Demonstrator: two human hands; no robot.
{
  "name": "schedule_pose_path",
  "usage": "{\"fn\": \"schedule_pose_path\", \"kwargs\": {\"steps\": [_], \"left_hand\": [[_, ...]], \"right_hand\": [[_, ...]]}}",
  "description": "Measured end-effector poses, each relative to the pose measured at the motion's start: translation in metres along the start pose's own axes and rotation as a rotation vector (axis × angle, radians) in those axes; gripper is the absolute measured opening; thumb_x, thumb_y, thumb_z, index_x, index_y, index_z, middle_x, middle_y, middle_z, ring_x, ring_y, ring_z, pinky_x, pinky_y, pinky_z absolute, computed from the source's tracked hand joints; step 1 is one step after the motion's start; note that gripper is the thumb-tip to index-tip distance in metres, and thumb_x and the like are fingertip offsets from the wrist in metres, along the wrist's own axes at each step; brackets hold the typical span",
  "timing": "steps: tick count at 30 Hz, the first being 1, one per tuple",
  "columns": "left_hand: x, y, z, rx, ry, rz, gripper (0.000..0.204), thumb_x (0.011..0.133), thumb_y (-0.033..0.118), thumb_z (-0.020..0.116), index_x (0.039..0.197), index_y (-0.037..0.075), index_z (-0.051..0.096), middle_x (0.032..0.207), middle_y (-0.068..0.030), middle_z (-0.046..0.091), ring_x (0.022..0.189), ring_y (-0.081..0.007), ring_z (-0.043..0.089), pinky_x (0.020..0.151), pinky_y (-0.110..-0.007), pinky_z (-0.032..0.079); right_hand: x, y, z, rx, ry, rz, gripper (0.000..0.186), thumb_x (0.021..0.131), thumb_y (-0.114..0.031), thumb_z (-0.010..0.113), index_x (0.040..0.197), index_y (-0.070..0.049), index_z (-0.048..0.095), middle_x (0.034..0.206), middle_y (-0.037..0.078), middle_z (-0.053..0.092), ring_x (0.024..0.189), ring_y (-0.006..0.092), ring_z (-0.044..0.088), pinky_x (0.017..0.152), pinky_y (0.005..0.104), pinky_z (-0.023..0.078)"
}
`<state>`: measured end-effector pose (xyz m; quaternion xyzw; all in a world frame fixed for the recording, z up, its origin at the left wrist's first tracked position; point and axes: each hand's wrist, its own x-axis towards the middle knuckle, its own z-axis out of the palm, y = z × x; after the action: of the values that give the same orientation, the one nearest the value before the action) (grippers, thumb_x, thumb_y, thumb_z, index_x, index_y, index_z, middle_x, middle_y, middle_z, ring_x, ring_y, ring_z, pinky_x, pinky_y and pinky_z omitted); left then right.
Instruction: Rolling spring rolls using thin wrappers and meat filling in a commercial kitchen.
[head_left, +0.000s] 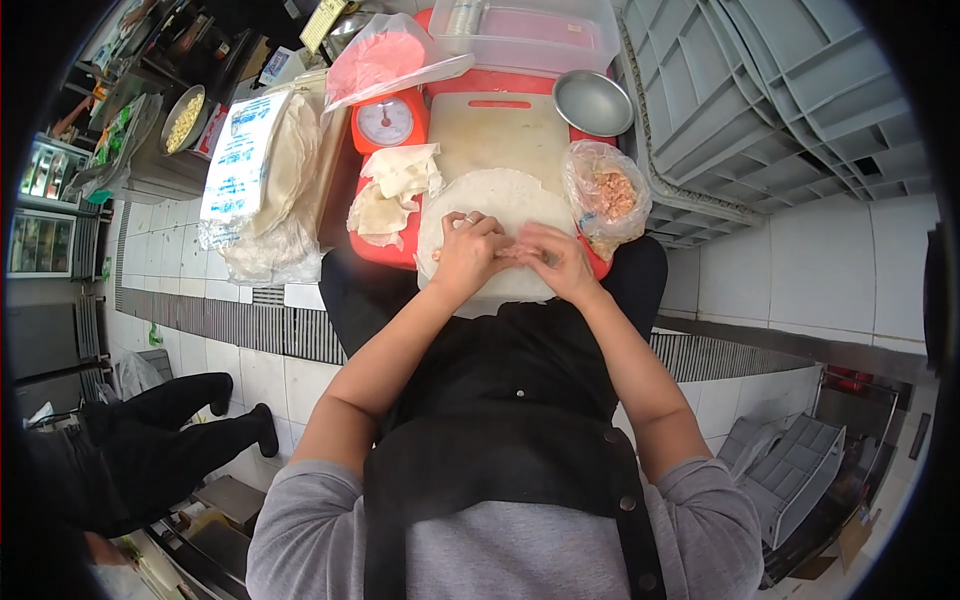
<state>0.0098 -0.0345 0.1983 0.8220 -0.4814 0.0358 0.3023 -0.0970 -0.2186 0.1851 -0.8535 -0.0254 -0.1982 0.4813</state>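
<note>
A thin round white wrapper sheet [495,195] lies over the near part of a white cutting board [500,120]. My left hand [468,252] rests on the sheet with its fingers bent and their tips close together. Facing it, my right hand [553,262] has its fingertips almost touching the left ones; motion smears several of its fingers. A small pinkish bit shows between the fingertips, too hidden to name. Right of the board sits a clear plastic bag [608,195] of pinkish chopped filling. Torn wrapper pieces [395,190] lie to the left.
An orange dial scale [388,122] carries a pink-lined plastic bag [375,60]. A metal bowl [592,102] and a clear plastic tub [540,35] stand beyond. Stacked wrapper sheets [290,160] lie left, grey crates [730,100] right. Another person's legs [190,420] show at lower left.
</note>
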Motion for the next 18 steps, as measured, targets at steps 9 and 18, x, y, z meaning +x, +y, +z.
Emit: {"fn": "schedule_pose_path", "kwargs": {"steps": [9, 18], "left_hand": [[0.007, 0.004, 0.001, -0.016, -0.020, 0.007, 0.029, 0.068, 0.033, 0.089, 0.093, 0.020, 0.082, 0.092, 0.0043, 0.066, 0.101, -0.0192, 0.062, 0.097, -0.047, 0.035], [0.008, 0.008, 0.001, -0.003, -0.055, -0.007, 0.029, 0.069, 0.034, 0.089, 0.094, 0.021, 0.083, 0.090, 0.0037, 0.067, 0.099, -0.0193, 0.062, 0.097, -0.047, 0.035]], "right_hand": [[-0.001, -0.011, -0.016, -0.093, -0.059, -0.049, 0.030, 0.087, -0.006, 0.074, 0.116, 0.000, 0.069, 0.119, 0.017, 0.071, 0.112, 0.0355, 0.067, 0.095, 0.0428, 0.054], [-0.006, -0.007, -0.021, -0.141, -0.016, -0.002, 0.034, 0.085, -0.008, 0.079, 0.117, -0.002, 0.070, 0.118, 0.016, 0.072, 0.107, 0.0337, 0.069, 0.091, 0.0427, 0.056]]}}
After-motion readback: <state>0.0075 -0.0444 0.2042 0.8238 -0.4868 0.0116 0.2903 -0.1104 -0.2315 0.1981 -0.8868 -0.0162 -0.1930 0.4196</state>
